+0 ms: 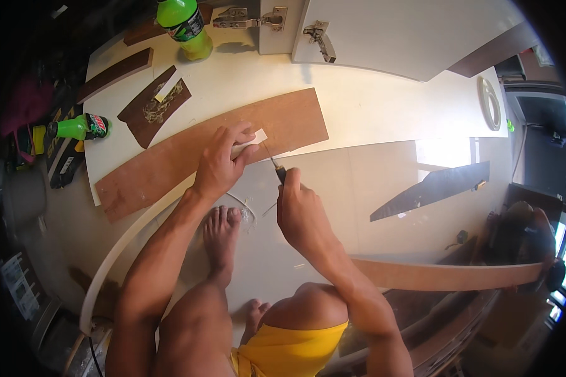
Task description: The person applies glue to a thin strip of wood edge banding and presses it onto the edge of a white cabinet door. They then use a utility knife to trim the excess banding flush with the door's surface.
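My left hand point(223, 157) pinches the end of a long, pale flexible strip point(116, 248) over the brown curved board point(283, 116). The strip's white tip point(261, 135) pokes out past the fingers, and the rest bends down to the lower left. In my right hand point(302, 207) is a slim tool point(280, 173) with a black handle and a thin metal tip, its fingers wrapped round the handle. The metal tip points at the board, just below the strip's end; whether it touches cannot be made out.
A white panel point(371, 113) lies under the board. On it are a dark wood piece point(154, 107) with shavings, a green bottle point(185, 31) and a coiled white strip point(489, 103). Hinged grey panels point(365, 38) stand behind. A dark cut piece point(431, 188) lies right, near a curved wooden band point(446, 275).
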Demonstrator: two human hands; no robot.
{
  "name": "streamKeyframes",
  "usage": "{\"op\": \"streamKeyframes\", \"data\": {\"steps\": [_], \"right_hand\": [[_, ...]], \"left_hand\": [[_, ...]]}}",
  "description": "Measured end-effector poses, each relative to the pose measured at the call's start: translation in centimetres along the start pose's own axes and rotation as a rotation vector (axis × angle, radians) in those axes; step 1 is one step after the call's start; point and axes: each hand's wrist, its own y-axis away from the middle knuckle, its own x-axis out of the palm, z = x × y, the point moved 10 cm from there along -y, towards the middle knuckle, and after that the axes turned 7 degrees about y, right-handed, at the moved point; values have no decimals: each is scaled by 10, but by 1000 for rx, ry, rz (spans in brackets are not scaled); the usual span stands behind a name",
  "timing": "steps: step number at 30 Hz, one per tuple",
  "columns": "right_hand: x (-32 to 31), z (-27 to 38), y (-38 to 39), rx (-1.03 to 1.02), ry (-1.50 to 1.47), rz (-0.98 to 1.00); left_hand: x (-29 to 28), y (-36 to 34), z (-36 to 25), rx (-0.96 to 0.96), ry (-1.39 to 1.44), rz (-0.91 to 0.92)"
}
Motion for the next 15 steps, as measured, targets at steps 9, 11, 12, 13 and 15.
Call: {"op": "streamKeyframes", "data": {"steps": [9,11,12,13,15], "right_hand": [[1,0,-26,-19,122,-79],[2,0,-28,-18,134,-70],[2,0,-29,-18,140,-65],[3,0,-29,-19,138,-65],[3,1,-30,-21,135,-64]], "left_hand": [[5,-2,-2,-21,66,31],[5,-3,-2,-25,96,36],[6,-4,-2,-24,80,45],[6,-4,-4,-26,64,57],[7,-4,-7,2,28,65]]}}
